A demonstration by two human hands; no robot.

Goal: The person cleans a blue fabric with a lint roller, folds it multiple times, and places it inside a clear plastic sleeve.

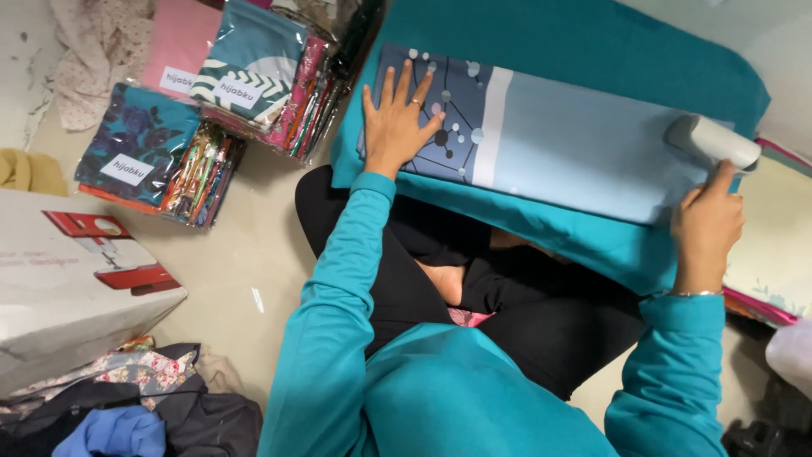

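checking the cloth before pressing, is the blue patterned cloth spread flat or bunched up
Spread flat: the blue patterned cloth lies smooth on the teal pad, left hand pressed flat on one end.

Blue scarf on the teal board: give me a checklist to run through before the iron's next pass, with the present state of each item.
1. Blue scarf lies flat on the teal board: ok, no big folds show.
2. Left hand pins the patterned end, fingers spread: ok.
3. Left hand is apart from the iron: ok, they are at opposite ends.
4. Right hand grips the iron: ok, the hand is closed on its lower part.
5. Iron's sole flat on the cloth: cannot tell, it is hidden.
6. Packed scarves on the floor are off the board: ok.
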